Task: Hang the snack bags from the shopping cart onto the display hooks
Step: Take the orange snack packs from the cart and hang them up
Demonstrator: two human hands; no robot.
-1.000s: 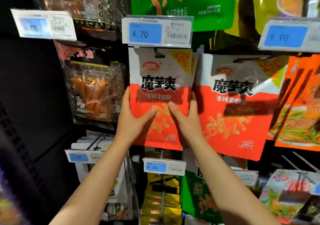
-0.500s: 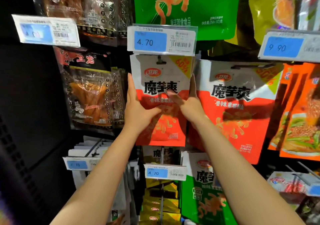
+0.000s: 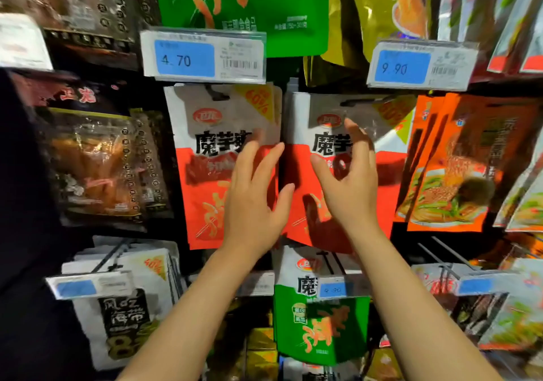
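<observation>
A red-and-white snack bag (image 3: 205, 157) hangs from a display hook (image 3: 216, 94) under the 4.70 price tag (image 3: 202, 56), with more like it behind. A larger bag of the same kind (image 3: 326, 133) hangs to its right. My left hand (image 3: 255, 195) lies flat, fingers spread, over the smaller bag's right edge. My right hand (image 3: 346, 180) hovers in front of the larger bag with fingers apart, holding nothing. The shopping cart is out of view.
Dark snack bags (image 3: 97, 160) hang at the left, orange noodle bags (image 3: 452, 169) at the right under a 9.90 tag (image 3: 420, 66). Green bags (image 3: 320, 322) and white seaweed bags (image 3: 123, 307) hang on lower hooks. Bare metal hooks (image 3: 440, 251) jut out at lower right.
Both hands have let go of the smaller red bag, which now hangs on its hook. They moved right; the right hand now sits in front of the larger bag.
</observation>
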